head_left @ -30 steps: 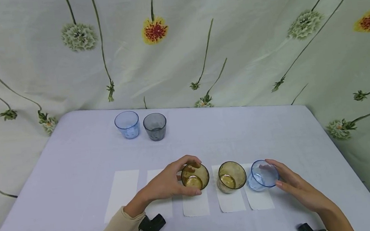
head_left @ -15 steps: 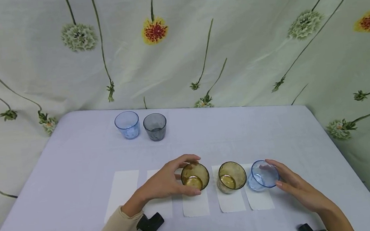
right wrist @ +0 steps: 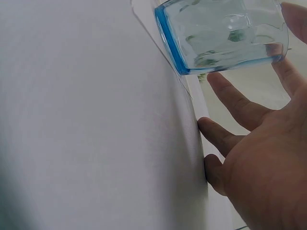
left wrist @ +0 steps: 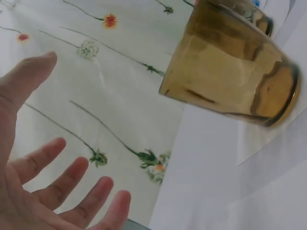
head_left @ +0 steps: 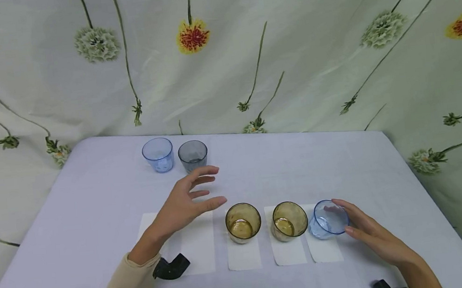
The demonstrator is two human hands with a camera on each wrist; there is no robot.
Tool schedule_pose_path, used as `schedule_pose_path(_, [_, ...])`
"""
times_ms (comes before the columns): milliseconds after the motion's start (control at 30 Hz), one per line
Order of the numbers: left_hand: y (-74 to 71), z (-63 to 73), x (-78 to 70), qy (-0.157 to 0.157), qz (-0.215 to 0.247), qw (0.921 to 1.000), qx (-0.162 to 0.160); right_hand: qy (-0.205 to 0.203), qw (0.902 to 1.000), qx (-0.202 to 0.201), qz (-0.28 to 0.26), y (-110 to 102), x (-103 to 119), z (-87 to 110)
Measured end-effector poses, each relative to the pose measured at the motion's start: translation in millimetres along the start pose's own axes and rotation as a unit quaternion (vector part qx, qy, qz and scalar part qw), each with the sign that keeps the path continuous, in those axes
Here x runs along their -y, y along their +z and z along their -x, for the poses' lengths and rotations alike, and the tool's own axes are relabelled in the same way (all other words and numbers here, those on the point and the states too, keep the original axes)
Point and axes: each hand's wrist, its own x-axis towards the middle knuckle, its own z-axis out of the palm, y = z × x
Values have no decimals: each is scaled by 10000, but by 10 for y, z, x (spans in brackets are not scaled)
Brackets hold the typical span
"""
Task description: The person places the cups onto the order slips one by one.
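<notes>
Plainly, grey glass (head_left: 193,154) in head view only

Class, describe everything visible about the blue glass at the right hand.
The blue glass is pale and transparent, apparently real glass, with a bluer rim and base, its walls widening toward the mouth. It stands upright on the rightmost white strip, just right of an amber glass. The right hand holds it near the rim; no contents show.
</notes>
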Motion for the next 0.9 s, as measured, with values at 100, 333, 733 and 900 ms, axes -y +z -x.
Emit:
schedule_pose_path(100, [-110, -1, -39, -82, -181, 9990, -409, 3, 10000, 19, -3, 7, -4, -2])
schedule_pose_path(333, [-315, -51, -74, -298, -588, 9932, -961, -118, 9999, 46, -15, 6, -19, -2])
schedule_pose_path(733, [-449, -187, -6, -583, -432, 9925, -982, -38, 10000, -9, 84, 7, -3, -3])
schedule_pose_path(900, [-487, -259, 60, -769, -474, 9914, -947, 16, 10000, 3, 0, 11, 4, -5])
